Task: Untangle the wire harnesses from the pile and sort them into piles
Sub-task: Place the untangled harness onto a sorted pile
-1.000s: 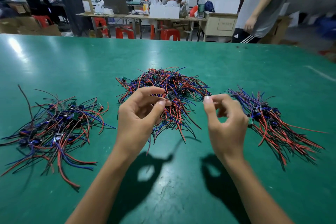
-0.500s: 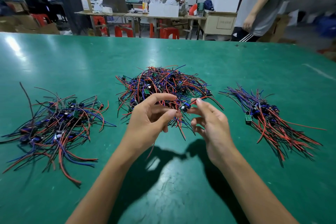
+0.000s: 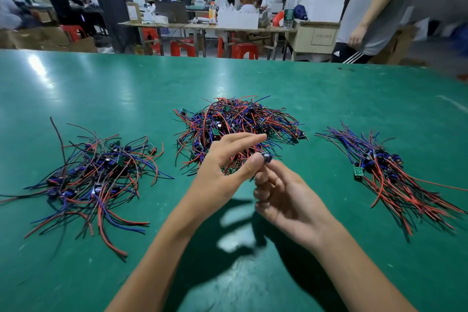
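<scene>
A tangled pile of red, blue and black wire harnesses (image 3: 238,119) lies mid-table. A looser sorted pile (image 3: 101,172) lies to its left, and a combed-out pile (image 3: 385,175) to its right. Both hands meet just in front of the middle pile. My right hand (image 3: 286,197) pinches the small dark component of one wire harness (image 3: 266,157) at its fingertips; that harness's wires are mostly hidden behind the hands. My left hand (image 3: 222,167) has forefinger and thumb spread, and the thumb tip touches the same component.
The green table mat (image 3: 253,273) stretches wide, with its far edge towards a workshop. A person in a grey shirt (image 3: 374,7) stands beyond the far right edge. Benches, red stools and boxes fill the background.
My right hand has swung in from the right pile to the front of the middle pile and picked up a harness. My left hand has spread its fingers and met it.
</scene>
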`<state>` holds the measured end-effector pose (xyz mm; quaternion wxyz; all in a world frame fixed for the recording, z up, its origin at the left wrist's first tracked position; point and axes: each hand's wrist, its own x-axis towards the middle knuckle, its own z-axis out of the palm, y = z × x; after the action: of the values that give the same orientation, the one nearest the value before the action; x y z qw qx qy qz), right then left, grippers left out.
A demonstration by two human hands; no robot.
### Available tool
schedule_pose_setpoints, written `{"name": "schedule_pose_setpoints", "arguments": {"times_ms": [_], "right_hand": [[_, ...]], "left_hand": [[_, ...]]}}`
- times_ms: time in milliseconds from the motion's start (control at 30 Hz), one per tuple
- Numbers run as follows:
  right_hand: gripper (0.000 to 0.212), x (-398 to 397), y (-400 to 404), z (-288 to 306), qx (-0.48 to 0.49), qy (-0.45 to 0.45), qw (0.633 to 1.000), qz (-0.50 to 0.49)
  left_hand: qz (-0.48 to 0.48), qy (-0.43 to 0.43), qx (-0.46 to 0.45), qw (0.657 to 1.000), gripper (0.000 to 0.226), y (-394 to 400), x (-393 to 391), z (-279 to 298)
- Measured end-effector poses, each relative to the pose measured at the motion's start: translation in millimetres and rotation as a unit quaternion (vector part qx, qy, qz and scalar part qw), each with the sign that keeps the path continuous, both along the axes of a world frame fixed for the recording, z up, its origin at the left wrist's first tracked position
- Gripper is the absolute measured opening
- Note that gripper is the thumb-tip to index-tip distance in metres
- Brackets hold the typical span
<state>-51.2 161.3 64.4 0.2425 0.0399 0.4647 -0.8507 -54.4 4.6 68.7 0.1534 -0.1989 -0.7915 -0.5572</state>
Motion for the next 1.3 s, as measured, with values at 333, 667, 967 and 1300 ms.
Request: {"name": "schedule_pose_setpoints", "arguments": {"times_ms": [333,667,967,1300], "right_hand": [[0.028,5.9,-7.8,1.5,0.151,0.097,0.977,0.115],[0.028,-0.8,0.8,-2.6,0.217,0.092,0.969,0.07],[0.026,-3.8,-1.2,-8.5,0.25,0.089,0.962,0.06],[0.022,-6.0,-4.0,-18.6,0.261,0.101,0.959,0.048]], "left_hand": [[0.057,-0.111,0.359,0.925,0.051,-33.9,-11.4,11.3],[0.61,-0.2,-0.131,0.756,0.058,-139.2,-4.4,-9.0],[0.412,-0.063,-0.144,0.898,0.026,-56.5,-32.6,-20.3],[0.392,-0.044,-0.123,0.91,0.014,-28.0,-48.1,-52.3]]}}
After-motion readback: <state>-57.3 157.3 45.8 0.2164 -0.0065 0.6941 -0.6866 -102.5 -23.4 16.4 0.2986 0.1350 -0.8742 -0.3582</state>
